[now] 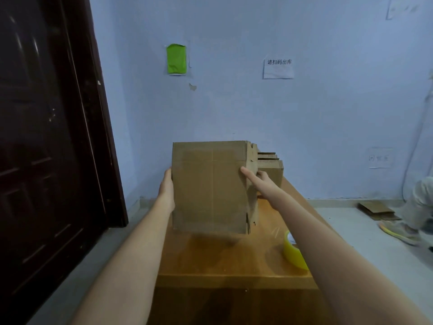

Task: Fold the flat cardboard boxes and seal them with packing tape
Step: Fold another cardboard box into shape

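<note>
Between the hands, a folded cardboard box (208, 186) stands above the bench (225, 261); the left hand (166, 187) presses its left side with straight fingers, the right hand (257, 181) grips its right edge. A yellow tape roll (294, 253) lies beneath the right forearm.

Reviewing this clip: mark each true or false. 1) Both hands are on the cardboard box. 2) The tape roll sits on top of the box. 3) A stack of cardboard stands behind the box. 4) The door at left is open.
1) True: the left hand and right hand hold opposite sides of the cardboard box.
2) False: the tape roll lies on the table, near its right edge.
3) True: the cardboard stack shows behind the box's right side.
4) False: the door looks closed.
</note>
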